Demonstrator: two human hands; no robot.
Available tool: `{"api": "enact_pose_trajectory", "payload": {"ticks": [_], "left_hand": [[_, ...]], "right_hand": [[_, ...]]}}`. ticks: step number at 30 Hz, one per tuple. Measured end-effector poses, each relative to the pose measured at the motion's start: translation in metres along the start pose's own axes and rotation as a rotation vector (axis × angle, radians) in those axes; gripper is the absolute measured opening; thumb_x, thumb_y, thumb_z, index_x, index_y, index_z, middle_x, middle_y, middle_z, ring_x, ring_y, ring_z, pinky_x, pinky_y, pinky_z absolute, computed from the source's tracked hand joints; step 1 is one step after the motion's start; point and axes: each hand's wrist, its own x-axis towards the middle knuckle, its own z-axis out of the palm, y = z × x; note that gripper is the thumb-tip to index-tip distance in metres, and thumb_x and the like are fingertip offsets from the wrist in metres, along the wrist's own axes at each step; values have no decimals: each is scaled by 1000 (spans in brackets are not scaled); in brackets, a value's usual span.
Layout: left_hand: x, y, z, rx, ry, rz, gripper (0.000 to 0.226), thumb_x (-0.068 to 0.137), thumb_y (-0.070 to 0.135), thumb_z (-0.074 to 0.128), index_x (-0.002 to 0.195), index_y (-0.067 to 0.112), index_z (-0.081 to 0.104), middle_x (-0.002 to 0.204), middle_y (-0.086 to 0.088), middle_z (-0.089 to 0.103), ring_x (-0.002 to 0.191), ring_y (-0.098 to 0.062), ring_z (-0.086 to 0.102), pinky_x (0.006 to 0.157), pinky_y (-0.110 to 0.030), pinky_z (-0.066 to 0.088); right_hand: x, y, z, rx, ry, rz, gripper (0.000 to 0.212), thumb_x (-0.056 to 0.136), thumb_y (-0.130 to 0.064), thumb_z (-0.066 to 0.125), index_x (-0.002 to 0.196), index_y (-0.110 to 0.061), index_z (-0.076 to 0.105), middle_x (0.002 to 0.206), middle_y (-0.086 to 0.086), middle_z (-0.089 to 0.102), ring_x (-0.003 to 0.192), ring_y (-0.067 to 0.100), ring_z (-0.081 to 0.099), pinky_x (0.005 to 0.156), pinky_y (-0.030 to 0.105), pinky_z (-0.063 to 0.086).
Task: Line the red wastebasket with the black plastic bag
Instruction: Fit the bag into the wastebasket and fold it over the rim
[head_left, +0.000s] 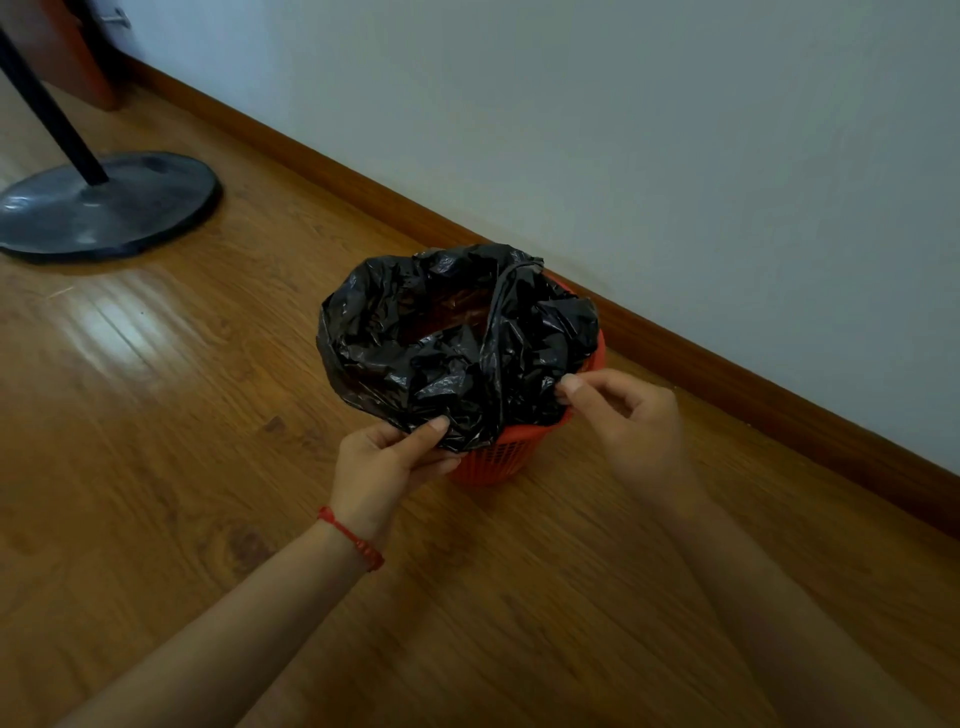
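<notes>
Head view: black bag sits in red wastebasket on wood floor near wall. Left hand pinches bag's near edge just above it; right hand pinches bag's edge at basket rim to its left.

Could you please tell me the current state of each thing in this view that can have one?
black plastic bag: mouth open, draped over the basket rim, crumpled.
red wastebasket: upright on the floor, mostly covered.
left hand: pinching the bag's near edge.
right hand: pinching the bag's right edge.
fan base: standing flat on the floor.
</notes>
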Motion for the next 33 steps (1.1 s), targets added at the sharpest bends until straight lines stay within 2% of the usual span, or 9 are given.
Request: {"api": "enact_pose_trajectory", "payload": {"ticks": [4,6,8,11,17,21,26,30,33], "left_hand": [[2,2,-4,11,-2,22,9,80,7,61,79,0,66,72,-12,73,69,-20,71,62,-24,58],[2,3,-5,6,-7,23,9,79,7,61,78,0,66,70,-11,73,68,-19,71,61,-24,58],[3,4,-5,4,-18,19,9,78,7,61,79,-1,66,69,-11,73,67,-19,71,59,-22,58],[3,4,-3,5,-25,12,11,80,6,61,82,-3,65,69,-11,73,67,-19,70,59,-22,57],[3,4,-4,6,-31,14,11,81,6,60,82,-3,66,71,-11,73,67,-19,71,60,-23,58],[2,4,-4,-8,-31,14,9,80,6,60,80,-1,65,70,-10,73,67,-18,71,58,-22,57],[2,2,-1,-22,-44,-7,10,80,5,60,82,-3,65,74,-14,72,69,-20,71,63,-25,58],[2,0,1,-16,-28,-13,18,79,6,62,89,-9,63,86,-23,69,73,-23,70,66,-28,58],[2,-1,1,-22,-24,-10,16,79,6,62,87,-8,63,89,-23,68,71,-21,70,64,-26,58]], "right_hand": [[10,-3,3,25,-42,122,13,88,-28,52,89,-24,65,91,-6,69,85,6,67,75,19,54],[19,-7,0,146,-95,272,25,90,-31,50,102,-14,63,102,5,68,92,14,66,81,26,55],[27,-13,-1,366,-155,451,43,90,-33,49,119,-1,53,114,15,62,101,22,63,86,30,53],[33,-19,0,566,-199,596,56,91,-35,48,130,5,42,127,21,53,113,29,56,89,31,49],[47,-25,11,724,-187,746,63,91,-37,46,134,8,33,132,25,48,118,31,51,90,32,45],[54,-26,18,745,-203,789,66,92,-39,43,135,10,29,136,26,44,125,32,44,100,36,38],[46,-23,9,675,-164,709,57,92,-31,48,133,6,36,130,22,50,118,30,52,93,33,43],[39,-25,-5,527,-133,661,57,90,-27,51,134,5,36,134,24,47,119,33,50,94,35,45],[35,-29,-14,343,-94,592,50,89,-26,53,129,3,44,128,20,54,111,28,57,93,34,48]]}}
